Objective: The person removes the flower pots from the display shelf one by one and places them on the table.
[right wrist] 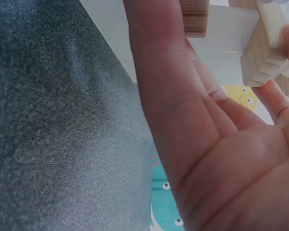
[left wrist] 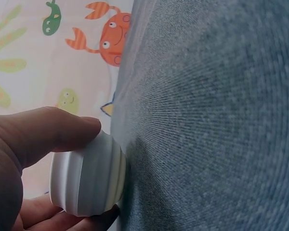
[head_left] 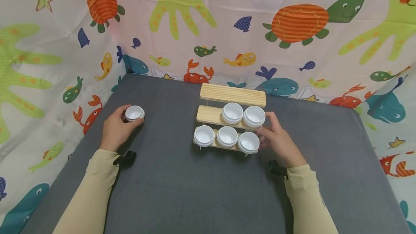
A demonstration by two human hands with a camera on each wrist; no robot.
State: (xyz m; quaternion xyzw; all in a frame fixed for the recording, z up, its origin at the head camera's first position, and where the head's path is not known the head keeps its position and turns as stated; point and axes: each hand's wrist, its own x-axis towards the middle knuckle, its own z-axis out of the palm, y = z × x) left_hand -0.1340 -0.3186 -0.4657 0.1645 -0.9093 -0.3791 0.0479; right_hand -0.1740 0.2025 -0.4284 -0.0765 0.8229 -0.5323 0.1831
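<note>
My left hand (head_left: 118, 127) holds a white round cup (head_left: 134, 113) at the table's left side; in the left wrist view the thumb lies on one side of the cup (left wrist: 89, 175), fingers on the other. A three-step wooden stand (head_left: 232, 95) is right of centre. Two white cups (head_left: 232, 113) sit at the right of its middle step, and three white cups (head_left: 204, 135) line the bottom step. My right hand (head_left: 281, 140) grips the stand's right end, thumb and a finger around the middle board (right wrist: 262, 53); the other fingers extend beside the lower board (right wrist: 195, 19).
The grey cloth-covered table (head_left: 182, 190) surrounds the stand. A curtain (head_left: 227, 39) printed with sea animals hangs behind the table and along both sides. Dark wrist-camera mounts (head_left: 126, 159) stick out from both sleeves.
</note>
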